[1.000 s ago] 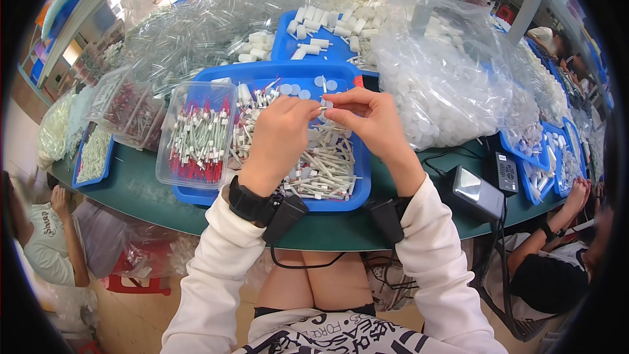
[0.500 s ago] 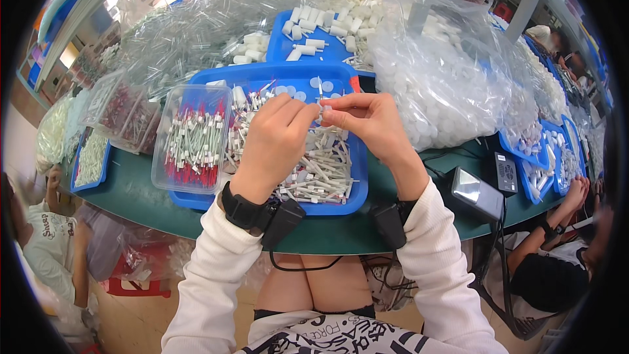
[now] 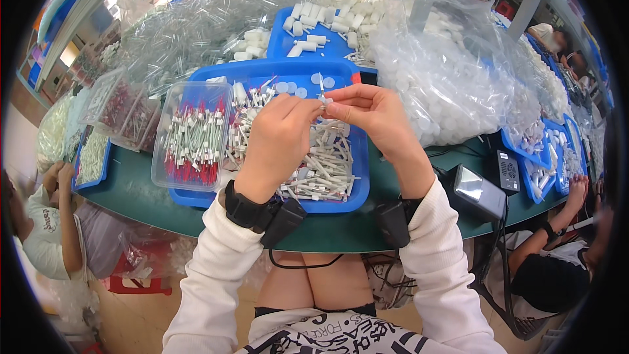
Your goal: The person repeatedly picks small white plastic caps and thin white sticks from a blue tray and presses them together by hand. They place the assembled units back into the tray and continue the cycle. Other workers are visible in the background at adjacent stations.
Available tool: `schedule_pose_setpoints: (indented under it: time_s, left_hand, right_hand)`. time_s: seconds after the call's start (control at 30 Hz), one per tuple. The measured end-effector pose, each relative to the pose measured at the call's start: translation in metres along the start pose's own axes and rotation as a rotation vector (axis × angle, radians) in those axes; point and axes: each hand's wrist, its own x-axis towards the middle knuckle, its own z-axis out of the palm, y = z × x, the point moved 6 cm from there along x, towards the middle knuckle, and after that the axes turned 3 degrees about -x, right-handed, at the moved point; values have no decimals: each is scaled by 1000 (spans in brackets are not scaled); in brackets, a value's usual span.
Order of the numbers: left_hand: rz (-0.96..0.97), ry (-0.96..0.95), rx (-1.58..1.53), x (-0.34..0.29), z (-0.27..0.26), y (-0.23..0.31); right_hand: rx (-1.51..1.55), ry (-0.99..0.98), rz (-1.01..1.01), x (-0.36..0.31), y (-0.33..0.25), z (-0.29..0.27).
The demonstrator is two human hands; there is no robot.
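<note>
A: Fingers status?

B: Left hand (image 3: 278, 137) and right hand (image 3: 370, 115) meet fingertip to fingertip above the blue tray (image 3: 357, 190). Both sets of fingers are pinched together on one small white tube piece (image 3: 323, 99). Left thumb and forefinger grip it from the left, right fingers (image 3: 337, 106) from the right.

A: Change versus a second ago?

B: Little. Hands were already joined over the same tray, same pinch. They now sit slightly higher in the view and closer together. I read that as the same fitting step going on, the piece not yet put down.

A: Orientation of the piece?

B: Too small to be sure. It looks near upright, long axis roughly vertical in the view, a thin end poking up above the fingertips. The lower end is hidden by the fingers.

A: Around it?

B: Directly below, the tray holds a loose pile of white tubes (image 3: 314, 164). Just left, touching the tray, is a clear plastic box of red-tipped tubes (image 3: 193, 141). Right of the hands is a big clear bag of white caps (image 3: 445, 85). All of it sits on the green worktop (image 3: 327, 233).
</note>
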Motion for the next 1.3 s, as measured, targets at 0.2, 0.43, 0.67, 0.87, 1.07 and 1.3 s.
schedule_pose_setpoints:
  time_s: [0.2,0.43,0.67,0.87,1.07,1.3]
  left_hand:
    - [64,-38,124,2,-1,3]
    - [136,-33,172,-2,2,2]
    - [112,17,140,-3,1,0]
    - [78,23,72,0,-1,0]
    - [-133,41,250,5,-31,-33]
    - [10,-31,14,9,-24,-10]
  right_hand:
    - [15,-45,25,1,4,2]
    - [-140,-3,-32,1,5,4]
    - [-54,21,-78,0,-1,9]
    - [-16,15,-67,1,-2,6]
    - [-300,238,-334,2,-19,-20]
    - [-188,36,-275,1,-15,-1]
